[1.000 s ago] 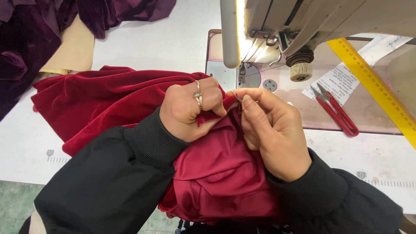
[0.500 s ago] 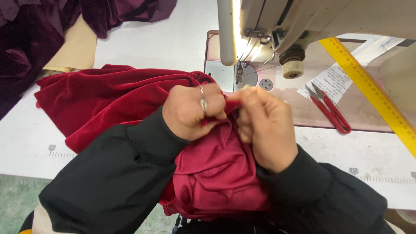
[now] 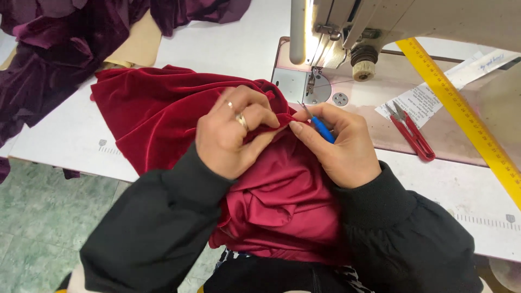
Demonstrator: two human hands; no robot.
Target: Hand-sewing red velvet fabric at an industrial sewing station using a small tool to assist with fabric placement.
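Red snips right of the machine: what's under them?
The red snips lie on the sewing machine bed, their tips resting on a white printed paper slip. How far the slip runs beneath the blades is covered.

Single head-worn view, looking steeply down, close over the sewing table (image 3: 70,146), machine (image 3: 380,21) at top

We see two white paper slips with dark print on the sewing machine bed: a rectangular paper label (image 3: 417,103) lying partly under the red thread snips (image 3: 413,133), and a long narrow paper strip (image 3: 480,66) beyond the yellow ruler (image 3: 464,111), by the machine.
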